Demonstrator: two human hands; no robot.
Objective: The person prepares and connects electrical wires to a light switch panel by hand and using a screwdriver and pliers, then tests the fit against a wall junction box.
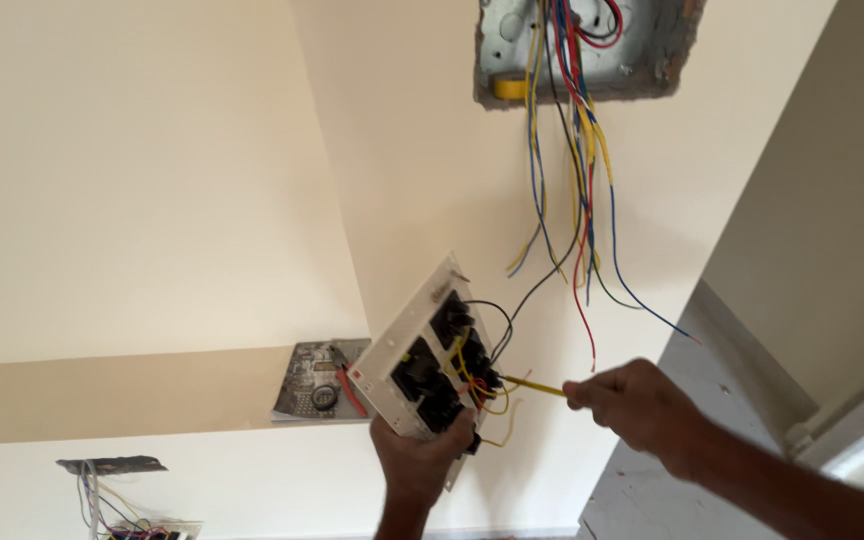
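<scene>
A white rectangular plastic switch plate (414, 355), turned back-side up so its black switch modules are showing, is being gripped from below by the left hand (422, 455), fingers curled around its lower edge near the bottom centre of the view. A thin yellow insulated wire (532, 386) is being pinched between thumb and fingertips of the right hand (637, 405), which is reaching in from four o'clock with the forearm angled up and to the left; the wire is being held taut at the plate's three o'clock side, touching the modules. Several short yellow and black leads are already looping across the back of the plate. At twelve o'clock, a grey metal wall box (652, 60) is sitting recessed and uncovered in the cream wall, with a bundle of red, blue, yellow and black wires (577, 190) hanging loose from it, unconnected. The wiring is judged to be only partly done. At nine o'clock of the plate, a dark multimeter (320, 385) is resting on a ledge.
</scene>
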